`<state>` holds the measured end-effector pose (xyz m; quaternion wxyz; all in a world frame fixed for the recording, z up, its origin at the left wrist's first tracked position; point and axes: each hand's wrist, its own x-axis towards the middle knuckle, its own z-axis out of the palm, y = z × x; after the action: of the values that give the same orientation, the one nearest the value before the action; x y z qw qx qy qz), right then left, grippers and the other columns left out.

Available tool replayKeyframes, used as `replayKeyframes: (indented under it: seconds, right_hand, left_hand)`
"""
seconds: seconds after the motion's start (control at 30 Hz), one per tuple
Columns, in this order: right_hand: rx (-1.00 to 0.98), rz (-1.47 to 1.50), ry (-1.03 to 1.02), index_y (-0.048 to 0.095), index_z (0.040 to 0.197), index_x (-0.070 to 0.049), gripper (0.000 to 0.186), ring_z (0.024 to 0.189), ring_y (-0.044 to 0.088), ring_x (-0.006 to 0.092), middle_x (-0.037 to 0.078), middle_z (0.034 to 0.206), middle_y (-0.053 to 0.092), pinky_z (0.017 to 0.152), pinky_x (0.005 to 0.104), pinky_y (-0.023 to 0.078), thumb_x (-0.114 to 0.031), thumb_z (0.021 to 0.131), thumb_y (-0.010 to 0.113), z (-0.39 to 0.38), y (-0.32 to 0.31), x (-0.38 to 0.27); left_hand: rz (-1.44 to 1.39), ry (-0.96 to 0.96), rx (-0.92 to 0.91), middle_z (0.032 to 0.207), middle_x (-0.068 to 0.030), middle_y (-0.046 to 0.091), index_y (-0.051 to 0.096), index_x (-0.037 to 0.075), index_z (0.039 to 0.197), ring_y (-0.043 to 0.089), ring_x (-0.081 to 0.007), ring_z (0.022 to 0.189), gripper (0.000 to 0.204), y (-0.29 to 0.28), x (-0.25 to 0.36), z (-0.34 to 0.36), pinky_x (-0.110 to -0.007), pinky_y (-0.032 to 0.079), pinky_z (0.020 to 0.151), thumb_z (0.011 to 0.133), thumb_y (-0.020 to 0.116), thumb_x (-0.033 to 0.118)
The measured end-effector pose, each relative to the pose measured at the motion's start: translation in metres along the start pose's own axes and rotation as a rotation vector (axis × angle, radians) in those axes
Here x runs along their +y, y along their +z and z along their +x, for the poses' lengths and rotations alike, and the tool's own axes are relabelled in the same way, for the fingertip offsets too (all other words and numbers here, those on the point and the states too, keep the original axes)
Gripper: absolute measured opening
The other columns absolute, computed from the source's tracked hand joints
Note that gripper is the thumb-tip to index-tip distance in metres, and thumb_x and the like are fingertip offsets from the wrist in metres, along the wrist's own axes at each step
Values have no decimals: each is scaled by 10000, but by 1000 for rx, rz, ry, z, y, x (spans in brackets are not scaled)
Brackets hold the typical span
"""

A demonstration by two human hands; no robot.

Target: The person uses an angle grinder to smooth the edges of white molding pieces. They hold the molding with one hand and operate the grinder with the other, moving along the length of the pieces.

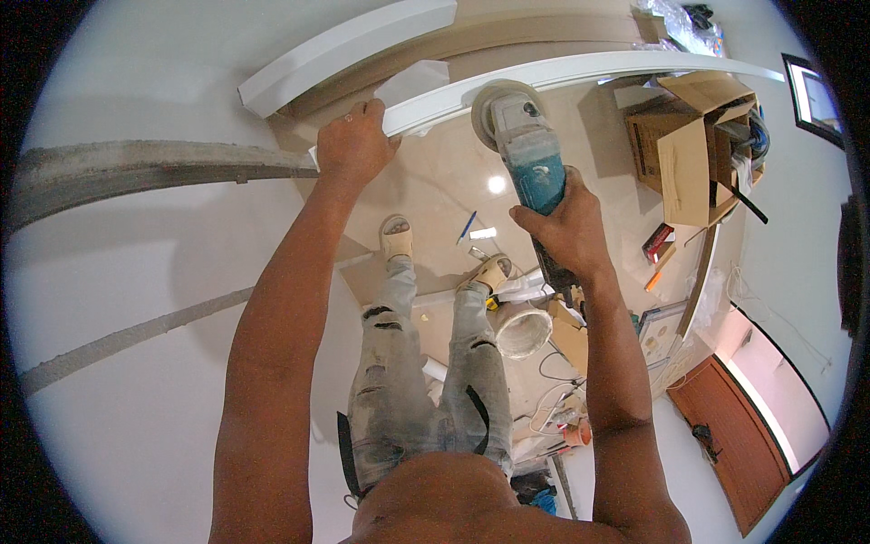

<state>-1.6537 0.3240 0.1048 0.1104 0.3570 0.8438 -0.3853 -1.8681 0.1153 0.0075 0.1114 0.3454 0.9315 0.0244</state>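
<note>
A long white strip with a grooved face runs across in front of me, from the left wall toward the far right. My left hand is closed around the strip near its left end. In my right hand is a teal and black angle grinder, its fingers wrapped round the body. The grinder's round disc and guard lie against or just over the strip's near edge; contact cannot be made out. Whether the disc spins cannot be told.
A white boxed length lies at the far left. An open cardboard box stands at right. On the tiled floor are a blue pen, a red box, a dusty bucket and loose cables. A grooved wall is at left.
</note>
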Motion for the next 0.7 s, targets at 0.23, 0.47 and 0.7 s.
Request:
replayKeyframes:
  seconds: [0.23, 0.47, 0.7]
  right_hand:
    - [-19, -48, 27, 602, 1136, 78, 610, 734, 712, 277, 197, 846, 714, 712, 397, 577, -288, 722, 861, 2, -1, -5]
    - [-1, -16, 35, 603, 1136, 78, 624, 761, 711, 288, 214, 888, 715, 732, 399, 573, -305, 719, 867, 2, 2, -2]
    - [50, 80, 135, 580, 1149, 45, 637, 923, 746, 431, 287, 1002, 736, 840, 468, 582, -322, 720, 876, -11, 10, 10]
  left_hand:
    - [7, -24, -34, 1025, -126, 745, 669, 78, 1117, 772, -313, 910, 440, -3, 3, 0, -444, 630, 781, 859, 821, 401]
    - [1, -35, -52, 1026, -122, 745, 674, 81, 1110, 771, -314, 923, 428, -3, 2, -1, -451, 628, 801, 855, 825, 390]
    - [-2, 2, 27, 1031, -131, 742, 684, 80, 1066, 759, -346, 912, 411, 4, -2, 1, -480, 614, 787, 828, 838, 378]
